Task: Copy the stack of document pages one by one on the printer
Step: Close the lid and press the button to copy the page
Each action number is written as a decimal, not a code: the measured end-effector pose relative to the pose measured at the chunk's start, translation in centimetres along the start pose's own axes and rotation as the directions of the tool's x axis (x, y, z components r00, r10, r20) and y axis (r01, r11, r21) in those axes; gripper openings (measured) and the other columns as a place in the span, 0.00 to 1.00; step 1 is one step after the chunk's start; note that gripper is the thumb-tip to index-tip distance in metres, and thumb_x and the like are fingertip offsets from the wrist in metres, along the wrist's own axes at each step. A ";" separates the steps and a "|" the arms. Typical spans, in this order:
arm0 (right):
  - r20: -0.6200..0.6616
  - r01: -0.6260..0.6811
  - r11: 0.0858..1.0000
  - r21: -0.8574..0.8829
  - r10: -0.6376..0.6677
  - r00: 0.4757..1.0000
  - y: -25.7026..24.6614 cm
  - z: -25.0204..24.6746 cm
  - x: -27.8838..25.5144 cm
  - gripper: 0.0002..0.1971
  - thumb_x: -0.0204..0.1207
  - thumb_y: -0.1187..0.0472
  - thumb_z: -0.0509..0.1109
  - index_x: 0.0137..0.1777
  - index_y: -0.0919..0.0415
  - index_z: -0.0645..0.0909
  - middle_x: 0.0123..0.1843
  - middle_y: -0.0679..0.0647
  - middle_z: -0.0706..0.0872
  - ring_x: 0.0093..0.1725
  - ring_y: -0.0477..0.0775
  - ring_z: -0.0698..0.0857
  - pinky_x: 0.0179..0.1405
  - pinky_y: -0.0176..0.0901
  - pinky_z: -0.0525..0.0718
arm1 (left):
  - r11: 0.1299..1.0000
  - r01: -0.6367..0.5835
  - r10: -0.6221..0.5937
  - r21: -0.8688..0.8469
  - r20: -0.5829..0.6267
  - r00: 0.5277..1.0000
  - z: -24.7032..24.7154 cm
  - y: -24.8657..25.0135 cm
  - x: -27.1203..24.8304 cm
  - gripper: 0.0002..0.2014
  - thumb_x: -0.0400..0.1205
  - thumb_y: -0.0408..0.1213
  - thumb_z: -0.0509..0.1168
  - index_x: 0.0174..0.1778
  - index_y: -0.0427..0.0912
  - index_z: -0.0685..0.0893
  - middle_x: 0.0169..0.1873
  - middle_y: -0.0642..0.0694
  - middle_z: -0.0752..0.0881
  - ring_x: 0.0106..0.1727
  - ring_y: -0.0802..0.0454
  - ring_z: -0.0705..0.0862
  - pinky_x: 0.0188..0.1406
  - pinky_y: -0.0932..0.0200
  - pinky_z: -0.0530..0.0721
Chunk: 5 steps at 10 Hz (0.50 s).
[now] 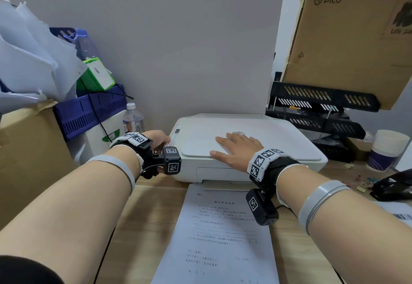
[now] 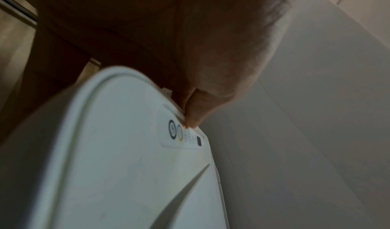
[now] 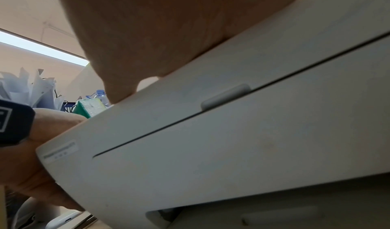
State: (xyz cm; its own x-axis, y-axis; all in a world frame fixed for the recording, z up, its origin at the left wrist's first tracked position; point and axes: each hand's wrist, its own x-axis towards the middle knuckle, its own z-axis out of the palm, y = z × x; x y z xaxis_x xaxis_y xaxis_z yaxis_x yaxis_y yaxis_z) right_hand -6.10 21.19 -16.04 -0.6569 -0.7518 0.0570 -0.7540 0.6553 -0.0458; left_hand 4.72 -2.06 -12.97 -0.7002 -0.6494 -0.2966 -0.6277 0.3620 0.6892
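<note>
A white printer (image 1: pixel 289 141) stands at the back of the wooden desk with its lid down. My right hand (image 1: pixel 236 147) lies flat on the lid, fingers spread and thumb at the front edge; in the right wrist view the palm (image 3: pixel 158 32) rests on the printer's top (image 3: pixel 232 141). My left hand (image 1: pixel 159 139) is at the printer's left side. In the left wrist view a fingertip (image 2: pixel 193 119) touches the control panel (image 2: pixel 183 136) beside two round buttons. A printed document page (image 1: pixel 220 234) lies face up on the desk in front of the printer.
Black letter trays (image 1: pixel 316 105) and a PICO cardboard box (image 1: pixel 345 38) crowd the right. Paper cups (image 1: pixel 388 147), a black stapler (image 1: pixel 392 185) and loose clips sit beyond. At left are a water bottle (image 1: pixel 133 118), blue baskets (image 1: pixel 89 109) and a cardboard box (image 1: pixel 29 154).
</note>
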 end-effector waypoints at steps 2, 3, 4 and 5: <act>0.049 0.028 0.998 0.064 -0.031 0.998 0.2 -1.6 0.0 0.40 0.74 0.22 0.53 0.84 0.39 0.61 0.86 0.51 0.61 0.86 0.56 0.55 0.82 0.66 0.56 | 0.988 -0.036 0.039 0.150 -0.015 0.999 -0.1 1.2 -1.1 0.13 0.88 0.32 0.58 0.36 0.42 0.73 0.45 0.43 0.76 0.50 0.48 0.75 0.25 0.67 0.76; 0.037 0.065 0.990 0.125 -0.070 0.997 0.7 -2.8 0.0 0.37 0.72 0.24 0.61 0.79 0.40 0.70 0.80 0.49 0.72 0.80 0.55 0.69 0.77 0.59 0.69 | 0.852 -0.059 0.039 0.520 0.049 0.998 -0.4 3.0 -0.8 0.09 0.84 0.28 0.62 0.53 0.31 0.86 0.48 0.38 0.83 0.41 0.44 0.78 0.30 0.60 0.74; -0.011 0.098 0.995 0.017 -0.098 0.995 0.4 -3.9 -0.8 0.29 0.72 0.26 0.63 0.69 0.39 0.79 0.67 0.45 0.82 0.66 0.53 0.80 0.63 0.54 0.80 | 0.889 -0.108 0.116 0.444 0.008 0.993 -0.5 3.9 -0.7 0.13 0.86 0.34 0.60 0.58 0.28 0.85 0.52 0.37 0.85 0.52 0.38 0.84 0.42 0.58 0.75; -0.100 0.176 0.972 -0.156 -0.193 0.976 -0.4 -4.6 -1.6 0.22 0.77 0.30 0.62 0.59 0.42 0.83 0.55 0.42 0.86 0.55 0.50 0.83 0.55 0.47 0.79 | 0.963 -0.087 0.127 0.255 -0.145 0.981 -0.6 4.9 -0.7 0.11 0.83 0.33 0.60 0.36 0.33 0.80 0.44 0.37 0.82 0.42 0.40 0.80 0.35 0.57 0.74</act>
State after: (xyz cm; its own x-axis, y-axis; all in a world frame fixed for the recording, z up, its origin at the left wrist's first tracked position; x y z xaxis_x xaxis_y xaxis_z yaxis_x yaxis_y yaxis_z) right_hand -4.77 22.47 -11.54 -0.4956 -0.8528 0.1644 -0.8478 0.5161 0.1215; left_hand 2.32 -0.23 -8.95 -0.7176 -0.6880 -0.1078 -0.6301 0.5756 0.5211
